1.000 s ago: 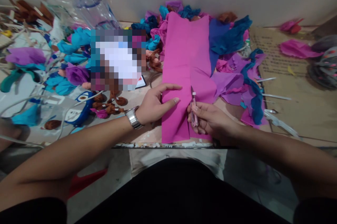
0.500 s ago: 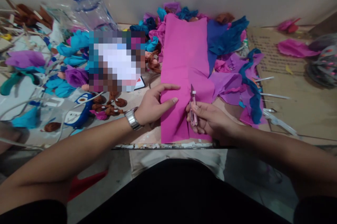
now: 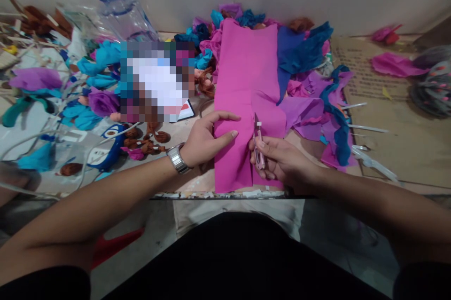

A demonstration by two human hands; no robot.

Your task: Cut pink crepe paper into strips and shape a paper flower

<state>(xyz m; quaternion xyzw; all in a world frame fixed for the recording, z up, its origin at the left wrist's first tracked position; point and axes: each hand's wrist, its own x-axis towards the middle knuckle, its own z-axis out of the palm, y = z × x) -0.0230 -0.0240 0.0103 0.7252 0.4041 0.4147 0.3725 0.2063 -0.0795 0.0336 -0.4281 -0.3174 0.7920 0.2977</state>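
A long sheet of magenta crepe paper lies on the table in front of me. A slit runs up it from its near edge. My left hand rests on the paper left of the slit, thumb and forefinger stretched apart, holding nothing. My right hand is closed on small scissors, pinkish metal with their points away from me at the slit. The exact form of their handles is partly hidden by the fingers. To the right, the cut flap of paper meets a purple crepe paper piece.
A clear bottle with a white cap stands at the back left. Crumpled blue and purple paper flowers, cables and a blue-white device crowd the left. Blue crepe paper and printed cardboard lie right.
The camera view has shifted very slightly. Both hands, the scissors and the paper stay almost where they were.
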